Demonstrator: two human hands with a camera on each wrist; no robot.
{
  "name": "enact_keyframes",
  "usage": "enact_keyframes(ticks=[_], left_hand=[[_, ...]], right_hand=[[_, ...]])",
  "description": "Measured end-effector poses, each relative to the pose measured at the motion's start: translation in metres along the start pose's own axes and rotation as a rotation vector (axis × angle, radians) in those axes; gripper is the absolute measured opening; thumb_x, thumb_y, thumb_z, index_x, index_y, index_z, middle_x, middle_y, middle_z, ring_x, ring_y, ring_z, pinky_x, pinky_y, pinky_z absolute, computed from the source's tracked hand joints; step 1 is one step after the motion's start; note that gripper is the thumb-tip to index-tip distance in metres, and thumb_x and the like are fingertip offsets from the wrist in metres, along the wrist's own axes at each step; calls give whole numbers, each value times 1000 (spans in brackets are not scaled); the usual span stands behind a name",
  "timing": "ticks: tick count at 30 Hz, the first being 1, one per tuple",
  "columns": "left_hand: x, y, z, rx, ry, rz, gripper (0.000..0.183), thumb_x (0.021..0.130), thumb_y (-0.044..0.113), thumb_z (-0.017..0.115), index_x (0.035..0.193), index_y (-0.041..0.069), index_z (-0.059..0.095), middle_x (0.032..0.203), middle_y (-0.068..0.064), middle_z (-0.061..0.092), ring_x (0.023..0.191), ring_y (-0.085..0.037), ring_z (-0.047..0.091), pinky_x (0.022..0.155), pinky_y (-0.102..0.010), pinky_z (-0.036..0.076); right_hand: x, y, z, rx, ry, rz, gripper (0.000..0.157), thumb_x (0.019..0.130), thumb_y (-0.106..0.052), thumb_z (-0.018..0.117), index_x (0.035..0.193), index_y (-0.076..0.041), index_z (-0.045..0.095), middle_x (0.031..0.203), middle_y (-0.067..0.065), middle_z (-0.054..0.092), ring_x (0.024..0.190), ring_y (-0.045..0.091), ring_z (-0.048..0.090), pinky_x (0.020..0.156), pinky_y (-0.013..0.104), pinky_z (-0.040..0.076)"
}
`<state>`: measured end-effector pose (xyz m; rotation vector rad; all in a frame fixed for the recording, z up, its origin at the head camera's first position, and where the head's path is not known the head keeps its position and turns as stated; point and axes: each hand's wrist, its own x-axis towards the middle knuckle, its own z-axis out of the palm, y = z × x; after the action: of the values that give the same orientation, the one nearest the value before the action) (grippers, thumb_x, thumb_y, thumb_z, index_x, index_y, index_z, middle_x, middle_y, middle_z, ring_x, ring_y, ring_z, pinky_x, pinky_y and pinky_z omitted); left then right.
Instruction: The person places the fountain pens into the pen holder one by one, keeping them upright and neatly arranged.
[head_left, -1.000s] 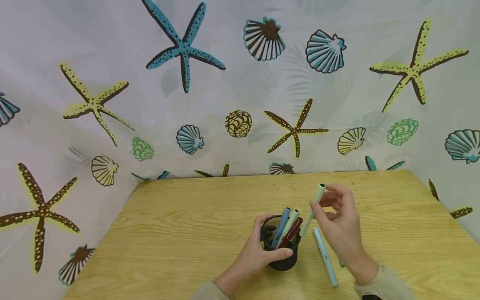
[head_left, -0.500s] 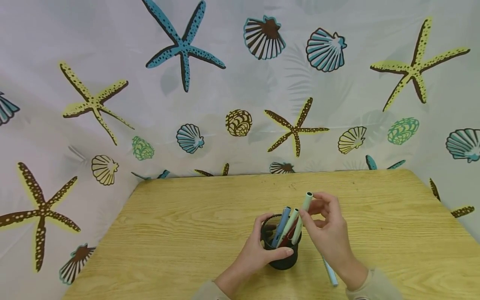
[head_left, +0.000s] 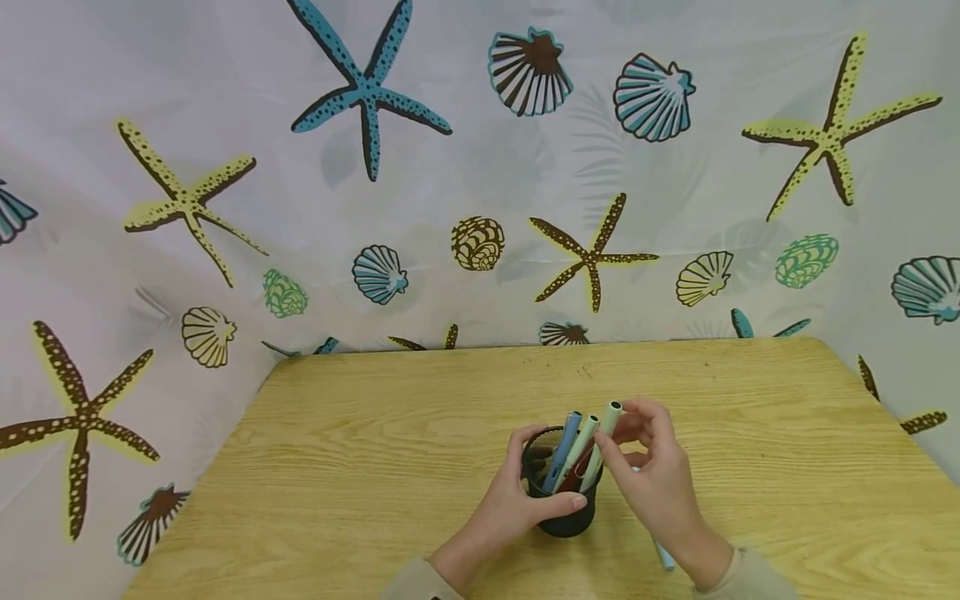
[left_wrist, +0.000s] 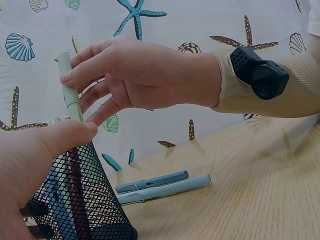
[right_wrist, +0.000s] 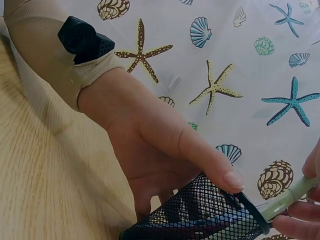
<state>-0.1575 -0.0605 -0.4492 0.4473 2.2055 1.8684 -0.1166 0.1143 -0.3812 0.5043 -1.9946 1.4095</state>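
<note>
My left hand (head_left: 517,492) grips a black mesh pen cup (head_left: 567,525), thumb across its front and fingers round the far side. A blue pen (head_left: 562,450), a light green pen (head_left: 579,450) and a dark red pen (head_left: 573,477) lean inside. Between thumb and fingers, my right hand (head_left: 660,475) pinches a second pale green pen (left_wrist: 70,92) near its upper end. The lower part of that pen is inside the cup, at the right of the rim. In the right wrist view, the mesh cup (right_wrist: 195,212) looks tilted in the left hand (right_wrist: 155,135).
On the wooden table (head_left: 360,467), right of the cup, lie a light blue pen (left_wrist: 170,189) and a darker blue pen (left_wrist: 155,181), mostly hidden behind the right hand in the head view. A patterned cloth (head_left: 450,167) with starfish and shells hangs behind and at both sides.
My right hand has moved left and down, bringing the pale green pen from beside the cup to inside its rim. The left hand keeps its hold on the cup.
</note>
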Motion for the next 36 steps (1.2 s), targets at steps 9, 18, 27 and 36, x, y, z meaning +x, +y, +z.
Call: enact_keyframes(ticks=[9,18,27,36], left_hand=[[0,0,0,-35,-21,4,79,76,27,78,136,35,27,129,-3,40,113,-23,44,89,-41,41],[-1,0,0,-40,-30,-3,79,76,28,78,136,35,26,130,-3,39,113,-24,44,87,-40,43],[-1,1,1,-37,-29,1,79,76,29,78,136,34,26,129,-3,41,114,-23,44,87,-40,43],[-2,1,1,-25,-30,-9,81,76,30,78,137,36,25,129,-3,40,114,-23,44,86,-41,43]], right_hand=[[-10,32,1,-42,-11,-7,47,78,11,68,118,2,46,90,7,60,74,12,58,56,25,50],[-15,45,0,-113,-51,9,38,79,3,71,113,-4,55,98,2,56,76,11,57,58,25,50],[-16,48,-1,-129,-48,4,35,79,3,71,110,-6,57,101,-1,55,75,10,57,58,24,50],[-16,50,-4,-137,-45,-13,37,78,4,71,111,-6,57,101,0,55,74,10,57,57,23,49]])
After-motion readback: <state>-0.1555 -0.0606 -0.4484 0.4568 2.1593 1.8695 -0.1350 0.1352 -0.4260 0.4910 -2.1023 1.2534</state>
